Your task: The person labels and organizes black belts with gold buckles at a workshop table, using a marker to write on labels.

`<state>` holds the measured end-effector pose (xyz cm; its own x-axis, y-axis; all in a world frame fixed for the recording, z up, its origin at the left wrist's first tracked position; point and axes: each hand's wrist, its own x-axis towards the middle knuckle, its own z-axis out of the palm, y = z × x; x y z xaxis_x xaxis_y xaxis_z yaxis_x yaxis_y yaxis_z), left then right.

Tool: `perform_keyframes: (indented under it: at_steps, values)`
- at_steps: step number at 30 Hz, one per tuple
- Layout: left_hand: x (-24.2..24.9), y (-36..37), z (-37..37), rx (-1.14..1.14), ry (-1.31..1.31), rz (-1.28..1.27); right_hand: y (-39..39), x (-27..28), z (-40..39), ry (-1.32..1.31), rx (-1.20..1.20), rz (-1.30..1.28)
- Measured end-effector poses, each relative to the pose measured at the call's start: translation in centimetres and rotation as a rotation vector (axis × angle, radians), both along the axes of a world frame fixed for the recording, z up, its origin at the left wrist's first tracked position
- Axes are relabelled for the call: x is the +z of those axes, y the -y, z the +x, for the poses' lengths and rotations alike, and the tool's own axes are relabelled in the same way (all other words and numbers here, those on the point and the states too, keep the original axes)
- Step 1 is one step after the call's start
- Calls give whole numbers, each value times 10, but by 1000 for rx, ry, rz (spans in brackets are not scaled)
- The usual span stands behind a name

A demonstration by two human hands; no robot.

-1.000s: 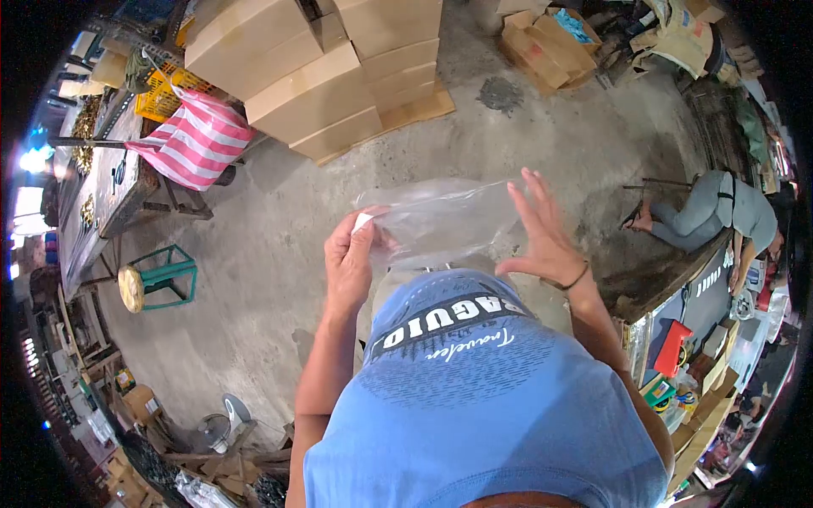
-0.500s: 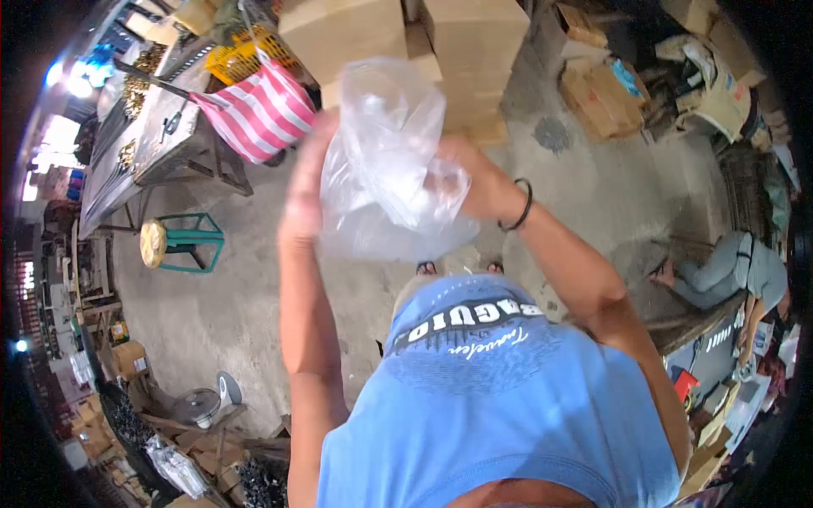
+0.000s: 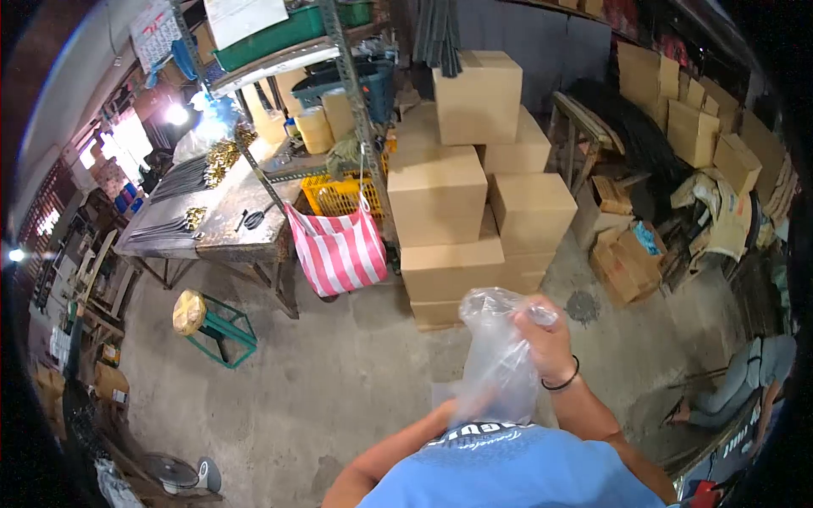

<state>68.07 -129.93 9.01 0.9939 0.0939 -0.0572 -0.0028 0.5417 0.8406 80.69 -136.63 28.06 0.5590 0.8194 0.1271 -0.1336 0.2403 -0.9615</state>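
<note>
A clear plastic bag (image 3: 498,360) hangs in front of my chest, crumpled at its top and looser toward the bottom. My right hand (image 3: 550,343), with a black band at the wrist, has its fingers closed around the bag's upper right edge. Lower down, my left hand (image 3: 461,409) is at the bag's lower left side, its fingers hidden by the cloudy plastic. The bag's lower end overlaps my blue shirt (image 3: 517,466) in this view.
Stacked cardboard boxes (image 3: 449,267) stand ahead of me. A pink-and-white striped bag (image 3: 341,254) hangs by a worktable (image 3: 246,190) at left, near a green-legged stool (image 3: 222,326). An opened carton (image 3: 627,267) lies at right; a person (image 3: 732,381) is at the far right.
My view has tilted up, showing the box stack and shelf. The plastic bag is now narrower and bunched at the top; my left hand has dropped from its upper side to its lower part.
</note>
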Motion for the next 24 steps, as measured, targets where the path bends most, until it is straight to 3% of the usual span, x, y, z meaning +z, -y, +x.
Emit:
perform_keyframes:
  at_steps: [6, 9, 10, 11, 12, 13, 15, 16, 17, 18, 20, 22, 23, 24]
  values:
    - [32, -53, -14, -173, 15, 204, -42, -12, 65, 192, -362, -18]
    - [71, -79, -8, -200, -88, 399, -68, -17, 81, 636, -419, -204]
    - [89, -90, -2, -170, -157, 448, -82, -9, 81, 638, -409, -190]
    - [102, -102, 2, -118, -299, 541, -92, 6, 75, 819, -421, -19]
    - [96, -121, 6, -103, -304, 551, -99, 22, 71, 992, -432, 158]
    - [84, -144, 7, 69, -262, 479, -101, 34, 71, 1140, -422, 231]
    - [93, -180, 10, 334, -199, 262, -115, 49, 70, 1384, -133, 388]
    - [112, -197, 13, 343, -205, 273, -126, 57, 69, 1479, 63, 482]
    - [136, -210, 16, 353, -191, 112, -148, 67, 61, 1552, 316, 609]
    - [149, -222, 20, 359, -174, -52, -170, 70, 58, 1546, 311, 613]
    - [158, -248, 30, 347, -133, 129, -215, 64, 61, 1852, 540, 447]
    - [197, -282, 32, -170, -505, 824, -255, 51, 77, 1842, 542, 370]
    - [183, -293, 27, 117, -213, 1143, -276, 46, 83, 1831, 544, 294]
    - [192, -304, 21, 111, -215, 1139, -294, 41, 90, 1826, 546, 288]
